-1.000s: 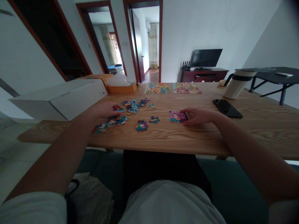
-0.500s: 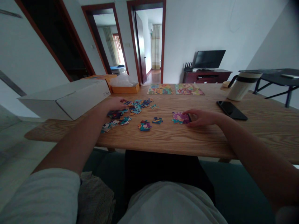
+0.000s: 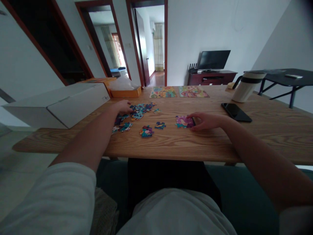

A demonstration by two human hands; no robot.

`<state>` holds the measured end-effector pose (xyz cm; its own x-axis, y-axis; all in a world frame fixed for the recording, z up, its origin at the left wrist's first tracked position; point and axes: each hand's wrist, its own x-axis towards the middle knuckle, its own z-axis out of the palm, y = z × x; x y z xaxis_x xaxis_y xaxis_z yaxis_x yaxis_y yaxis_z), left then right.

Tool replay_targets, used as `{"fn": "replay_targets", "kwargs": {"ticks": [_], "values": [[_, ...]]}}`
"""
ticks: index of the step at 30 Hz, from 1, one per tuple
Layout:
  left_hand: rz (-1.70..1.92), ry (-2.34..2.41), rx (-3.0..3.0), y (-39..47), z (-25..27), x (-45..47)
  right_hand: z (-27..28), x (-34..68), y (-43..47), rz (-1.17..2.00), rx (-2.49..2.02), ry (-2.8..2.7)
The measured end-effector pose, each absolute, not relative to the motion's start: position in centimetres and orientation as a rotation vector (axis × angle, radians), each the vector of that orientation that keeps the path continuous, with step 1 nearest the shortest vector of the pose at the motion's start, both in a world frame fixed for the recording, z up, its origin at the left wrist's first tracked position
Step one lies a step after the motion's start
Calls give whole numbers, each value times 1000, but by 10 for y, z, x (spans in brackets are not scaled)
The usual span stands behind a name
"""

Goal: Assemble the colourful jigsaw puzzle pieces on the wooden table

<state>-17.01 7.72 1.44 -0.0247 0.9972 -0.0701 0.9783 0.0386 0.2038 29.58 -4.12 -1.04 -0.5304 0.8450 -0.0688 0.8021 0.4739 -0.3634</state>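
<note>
Left hand [image 3: 122, 106] has slid farther out, to the heap of puzzle pieces [image 3: 140, 111].
Its fingers curl over the heap's left side; whether they grip a piece, I cannot tell. On the wood-grained counter [image 3: 186, 143], the right hand [image 3: 204, 121] grasps a flat, knobbed puzzle patch [image 3: 183, 121], purple with teal along its lower edge, between thumb and fingers.

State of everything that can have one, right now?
Purple puzzle section: apparently joined, right hand touching
Puzzle pile: jumbled, left hand at it
Phone: flat, screen dark
Mug: standing
TV: screen dark
White box: closed
Orange tray: open, plastic inside
Door: open
</note>
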Motion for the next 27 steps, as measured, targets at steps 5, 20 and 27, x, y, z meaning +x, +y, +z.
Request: {"fn": "replay_targets", "kwargs": {"ticks": [5, 20, 27], "values": [[205, 2027, 2140, 74, 20, -167, -13, 297, -40, 551, -1477, -2576], [372, 1323, 2202, 18, 48, -81, -10, 295, -43, 517, -1466, -2594], [221, 1182, 2247, -2, 48, -35, -6, 291, -49, 587, -1507, -2566]]}}
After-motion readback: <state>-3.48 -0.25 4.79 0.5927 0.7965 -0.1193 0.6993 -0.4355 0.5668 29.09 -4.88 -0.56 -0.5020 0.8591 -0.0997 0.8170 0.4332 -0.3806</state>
